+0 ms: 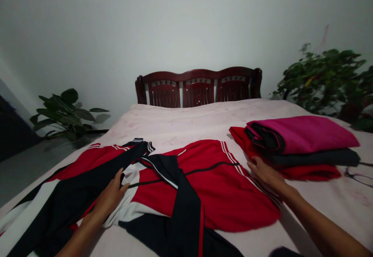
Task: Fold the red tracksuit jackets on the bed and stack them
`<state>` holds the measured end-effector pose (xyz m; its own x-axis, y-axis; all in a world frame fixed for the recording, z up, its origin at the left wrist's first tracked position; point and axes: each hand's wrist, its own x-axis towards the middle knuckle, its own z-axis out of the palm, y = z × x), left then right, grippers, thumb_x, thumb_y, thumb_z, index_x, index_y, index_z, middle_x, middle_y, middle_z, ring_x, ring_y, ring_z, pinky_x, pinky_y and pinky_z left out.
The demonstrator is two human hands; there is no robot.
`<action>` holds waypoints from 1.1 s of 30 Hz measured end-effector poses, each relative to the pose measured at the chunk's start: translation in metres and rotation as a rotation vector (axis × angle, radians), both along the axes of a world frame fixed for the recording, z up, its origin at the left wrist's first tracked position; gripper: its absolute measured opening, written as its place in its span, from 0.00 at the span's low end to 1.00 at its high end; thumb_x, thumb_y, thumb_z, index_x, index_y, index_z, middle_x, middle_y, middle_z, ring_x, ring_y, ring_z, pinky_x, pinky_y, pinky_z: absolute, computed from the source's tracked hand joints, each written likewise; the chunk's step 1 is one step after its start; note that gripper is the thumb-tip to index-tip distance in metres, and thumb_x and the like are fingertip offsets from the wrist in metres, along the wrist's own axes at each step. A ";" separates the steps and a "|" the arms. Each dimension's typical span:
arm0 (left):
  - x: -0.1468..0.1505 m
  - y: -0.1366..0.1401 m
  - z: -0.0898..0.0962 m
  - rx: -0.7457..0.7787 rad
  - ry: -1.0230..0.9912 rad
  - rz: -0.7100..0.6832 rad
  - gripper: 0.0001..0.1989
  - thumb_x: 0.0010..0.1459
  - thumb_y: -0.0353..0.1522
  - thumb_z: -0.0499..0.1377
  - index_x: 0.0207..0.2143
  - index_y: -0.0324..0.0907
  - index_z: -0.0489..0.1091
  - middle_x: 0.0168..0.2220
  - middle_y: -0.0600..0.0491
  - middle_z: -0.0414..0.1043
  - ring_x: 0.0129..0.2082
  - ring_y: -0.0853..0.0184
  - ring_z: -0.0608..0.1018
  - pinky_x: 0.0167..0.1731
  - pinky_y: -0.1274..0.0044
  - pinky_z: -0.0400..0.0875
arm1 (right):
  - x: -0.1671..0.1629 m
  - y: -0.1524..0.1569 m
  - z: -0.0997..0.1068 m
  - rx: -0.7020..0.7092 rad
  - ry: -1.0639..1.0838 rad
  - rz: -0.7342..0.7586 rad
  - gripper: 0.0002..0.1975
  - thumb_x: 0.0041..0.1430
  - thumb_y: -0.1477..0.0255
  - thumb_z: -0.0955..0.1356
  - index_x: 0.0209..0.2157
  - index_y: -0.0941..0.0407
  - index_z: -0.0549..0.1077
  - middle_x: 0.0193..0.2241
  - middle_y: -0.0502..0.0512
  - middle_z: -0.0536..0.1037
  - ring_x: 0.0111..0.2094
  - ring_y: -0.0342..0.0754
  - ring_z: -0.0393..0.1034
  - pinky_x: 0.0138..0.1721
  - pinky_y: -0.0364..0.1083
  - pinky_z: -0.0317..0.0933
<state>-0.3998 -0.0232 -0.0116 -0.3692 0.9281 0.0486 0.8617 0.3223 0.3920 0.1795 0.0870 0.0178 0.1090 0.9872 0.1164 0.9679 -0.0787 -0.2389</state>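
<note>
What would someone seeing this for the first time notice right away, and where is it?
A red, white and dark jacket lies across the near part of the bed, with the left hand at its white part and the right hand by its striped hem. To its right sits a stack of folded clothes, bright pink on top. Beyond, a dark carved headboard stands out against the pale wall.

Light: dim, cool, diffuse; wall (pixel 186 23) palest at centre, corners darkened. Shadows: soft, 1 behind left plant (pixel 62 111), 1 on bedsheet (pixel 189 121) beside right forearm (pixel 317 220). Glare: faint gleam on headboard (pixel 199 74). Blur: right plant (pixel 323 78) smeared. Distortion: wide-angle stretch toward side edges.
</note>
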 end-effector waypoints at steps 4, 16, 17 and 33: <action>0.032 -0.011 0.010 -0.036 0.222 0.070 0.39 0.63 0.48 0.47 0.70 0.42 0.39 0.60 0.35 0.63 0.52 0.48 0.76 0.45 0.63 0.71 | -0.038 -0.012 -0.016 -0.099 -0.017 0.049 0.29 0.65 0.58 0.56 0.60 0.60 0.63 0.52 0.69 0.75 0.49 0.59 0.73 0.44 0.52 0.64; 0.054 -0.033 -0.025 -0.100 0.519 -0.002 0.28 0.67 0.42 0.46 0.67 0.47 0.54 0.67 0.40 0.56 0.65 0.48 0.61 0.57 0.55 0.59 | -0.048 -0.014 0.012 0.086 -0.377 0.177 0.23 0.61 0.76 0.60 0.57 0.61 0.66 0.46 0.70 0.75 0.42 0.59 0.71 0.38 0.52 0.61; 0.054 -0.032 -0.025 -0.091 0.518 0.002 0.28 0.67 0.41 0.46 0.67 0.47 0.54 0.67 0.40 0.56 0.65 0.48 0.61 0.57 0.55 0.59 | -0.065 -0.025 0.021 0.139 -0.401 0.292 0.25 0.59 0.78 0.61 0.59 0.61 0.64 0.46 0.69 0.74 0.43 0.59 0.70 0.39 0.51 0.60; 0.057 -0.034 -0.026 0.003 0.492 0.010 0.27 0.67 0.41 0.47 0.66 0.46 0.57 0.65 0.41 0.59 0.63 0.48 0.62 0.57 0.56 0.58 | -0.179 0.035 0.108 0.126 0.642 0.358 0.20 0.59 0.70 0.59 0.50 0.57 0.70 0.43 0.58 0.77 0.49 0.52 0.68 0.43 0.47 0.64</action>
